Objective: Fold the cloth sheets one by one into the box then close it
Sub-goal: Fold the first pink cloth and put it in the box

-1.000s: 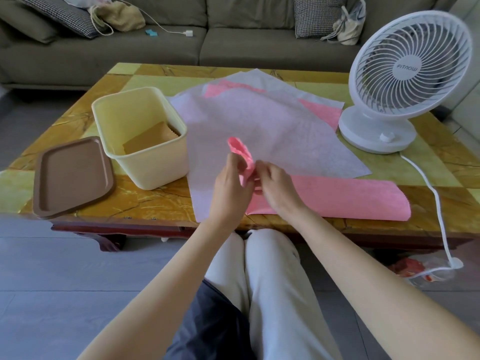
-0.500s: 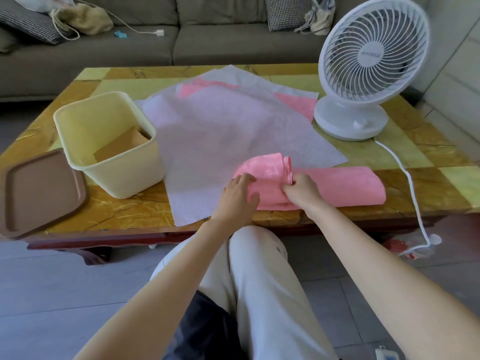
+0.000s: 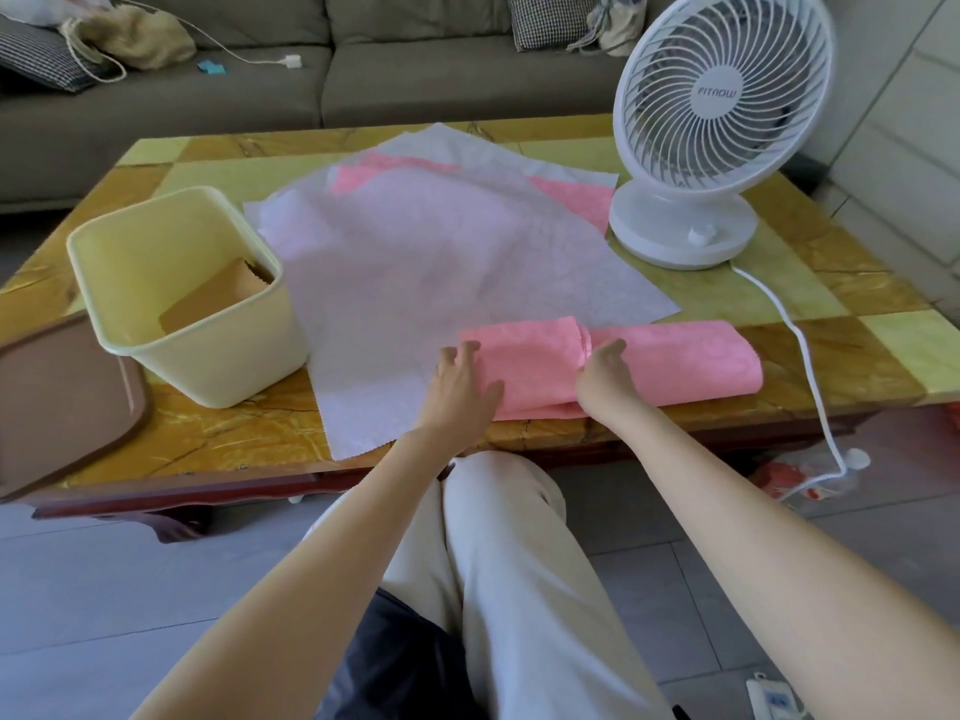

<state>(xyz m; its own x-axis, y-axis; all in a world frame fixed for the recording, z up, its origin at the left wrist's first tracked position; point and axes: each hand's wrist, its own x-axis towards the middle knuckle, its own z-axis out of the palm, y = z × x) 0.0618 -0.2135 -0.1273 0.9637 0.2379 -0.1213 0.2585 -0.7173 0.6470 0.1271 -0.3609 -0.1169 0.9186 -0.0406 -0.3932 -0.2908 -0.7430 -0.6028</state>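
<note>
A pink cloth (image 3: 675,356) lies folded into a long strip near the table's front edge, its left end doubled over to the middle. My left hand (image 3: 460,379) rests flat with spread fingers on the strip's left end. My right hand (image 3: 602,374) presses with straight fingers on the edge of the doubled-over part. A pale lilac sheet (image 3: 441,262) lies spread behind them, over another pink sheet (image 3: 576,197). The cream box (image 3: 208,350) stands open at the left with a folded tan cloth (image 3: 218,293) inside. Its brown lid (image 3: 57,397) lies at the far left.
A white desk fan (image 3: 722,111) stands at the back right of the yellow marble table (image 3: 857,304), and its white cable (image 3: 795,350) runs down over the front edge. A grey sofa (image 3: 363,59) stands behind the table. My knees are under the front edge.
The pink cloth's left end, held up in both hands a second ago, has been laid over to the right onto the strip. Both hands have let go of it and now lie flat on the fold.
</note>
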